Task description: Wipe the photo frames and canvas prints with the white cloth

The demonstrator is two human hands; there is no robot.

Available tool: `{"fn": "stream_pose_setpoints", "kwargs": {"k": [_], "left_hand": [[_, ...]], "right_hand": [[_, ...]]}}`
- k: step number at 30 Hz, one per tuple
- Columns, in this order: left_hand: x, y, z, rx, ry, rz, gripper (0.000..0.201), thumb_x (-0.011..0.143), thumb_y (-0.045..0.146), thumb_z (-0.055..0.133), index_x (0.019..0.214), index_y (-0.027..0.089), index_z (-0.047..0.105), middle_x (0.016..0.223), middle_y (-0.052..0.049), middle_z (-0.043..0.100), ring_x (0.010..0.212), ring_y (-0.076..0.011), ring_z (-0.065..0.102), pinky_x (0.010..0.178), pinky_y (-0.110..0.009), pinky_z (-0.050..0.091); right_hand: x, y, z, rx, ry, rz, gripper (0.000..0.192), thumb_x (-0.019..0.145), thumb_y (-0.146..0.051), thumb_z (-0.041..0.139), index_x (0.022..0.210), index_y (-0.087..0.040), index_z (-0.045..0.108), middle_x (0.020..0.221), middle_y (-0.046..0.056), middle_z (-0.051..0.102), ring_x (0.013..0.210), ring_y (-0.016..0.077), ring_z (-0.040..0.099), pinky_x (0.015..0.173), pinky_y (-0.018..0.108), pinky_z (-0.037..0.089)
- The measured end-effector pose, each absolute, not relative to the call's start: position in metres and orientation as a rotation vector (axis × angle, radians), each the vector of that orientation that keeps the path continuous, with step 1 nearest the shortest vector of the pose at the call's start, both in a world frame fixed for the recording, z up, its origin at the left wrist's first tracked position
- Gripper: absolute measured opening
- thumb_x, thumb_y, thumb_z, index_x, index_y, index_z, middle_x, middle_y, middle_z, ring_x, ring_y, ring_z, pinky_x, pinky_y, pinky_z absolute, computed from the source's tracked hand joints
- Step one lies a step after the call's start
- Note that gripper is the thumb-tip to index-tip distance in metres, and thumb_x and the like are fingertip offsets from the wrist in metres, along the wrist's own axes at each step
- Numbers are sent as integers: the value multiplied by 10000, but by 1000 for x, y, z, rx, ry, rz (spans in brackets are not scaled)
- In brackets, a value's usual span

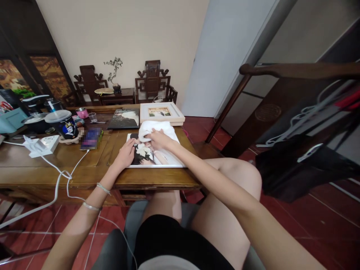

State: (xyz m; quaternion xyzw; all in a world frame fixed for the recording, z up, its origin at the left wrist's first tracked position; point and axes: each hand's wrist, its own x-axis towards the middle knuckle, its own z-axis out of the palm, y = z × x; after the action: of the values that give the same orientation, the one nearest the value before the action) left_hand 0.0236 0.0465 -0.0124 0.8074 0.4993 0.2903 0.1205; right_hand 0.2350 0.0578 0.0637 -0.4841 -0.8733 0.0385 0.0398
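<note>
A photo panel (pixel 144 153) with a white border lies flat at the table's near edge, its picture side up. My left hand (pixel 125 153) rests along the panel's left edge with its fingers stretched out and holding nothing. My right hand (pixel 161 140) is closed on a bunched white cloth (pixel 164 126), which lies over the panel's upper part and hides some of the picture. Behind the cloth stands a white box-like picture frame (pixel 177 115). Beside it on the left is a dark photo panel (pixel 120 119).
To the left on the wooden table (pixel 109 159) are a lidded drink cup (pixel 66 125), a phone (pixel 91 138) on a charging cable, a power strip (pixel 46 145) and a pink mug (pixel 81 112). A wooden chair (pixel 261 97) stands at right.
</note>
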Motion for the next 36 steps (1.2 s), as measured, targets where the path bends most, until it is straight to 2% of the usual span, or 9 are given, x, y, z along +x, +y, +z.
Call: {"fn": "stream_pose_setpoints", "kwargs": {"k": [2,6,13,17,22,26,31,36], "left_hand": [[24,47,-14,2353,1446,866,477,946,206,354,1387,162,530,1508,-110,486,1451,-238,378,1218,-455,282],[27,46,-15,2309,1485,858,479,948,205,353,1395,163,521,1524,-120,463,1460,-240,360,1210,-479,287],[32,41,-13,2286,1513,858,482,943,182,341,1388,177,526,1537,-120,444,1462,-263,353,1192,-539,293],[31,41,-13,2298,1523,843,481,949,189,335,1392,165,519,1540,-128,438,1465,-258,347,1198,-528,287],[28,44,-14,2318,1511,829,483,949,203,335,1394,175,518,1534,-120,448,1462,-248,355,1199,-502,298],[26,46,-13,2348,1471,856,483,927,186,364,1376,188,545,1503,-93,496,1443,-244,389,1209,-484,293],[25,48,-13,2352,1469,840,497,928,203,358,1387,146,538,1510,-125,482,1442,-260,391,1205,-485,306],[27,48,-15,2331,1467,872,490,926,189,363,1384,185,536,1504,-96,496,1441,-241,395,1207,-477,306]], "right_hand": [[236,46,63,-1470,-2696,94,510,840,-65,452,1312,-148,625,1389,196,579,1364,373,391,1043,694,323],[245,-12,58,-1388,-2773,19,622,803,7,398,1381,-145,572,1565,164,391,1446,378,293,1079,686,304],[267,-102,64,-1222,-2847,165,608,745,18,413,1254,-181,679,1560,119,410,1487,366,247,1135,661,278],[272,-79,68,-1249,-2810,279,643,732,35,394,1266,-190,673,1565,105,406,1492,333,251,1148,631,276],[250,-1,67,-1449,-2698,262,598,807,-14,416,1336,-198,624,1366,152,615,1448,345,333,1100,646,300],[222,45,71,-1532,-2633,228,502,839,-70,464,1286,-195,654,1288,182,653,1344,377,448,1049,645,346],[214,36,69,-1514,-2653,137,573,799,12,404,1289,-163,646,1326,176,634,1336,360,441,1047,657,344],[236,-34,63,-1325,-2766,72,629,779,17,391,1347,-148,605,1543,155,429,1444,375,305,1081,677,309]]}}
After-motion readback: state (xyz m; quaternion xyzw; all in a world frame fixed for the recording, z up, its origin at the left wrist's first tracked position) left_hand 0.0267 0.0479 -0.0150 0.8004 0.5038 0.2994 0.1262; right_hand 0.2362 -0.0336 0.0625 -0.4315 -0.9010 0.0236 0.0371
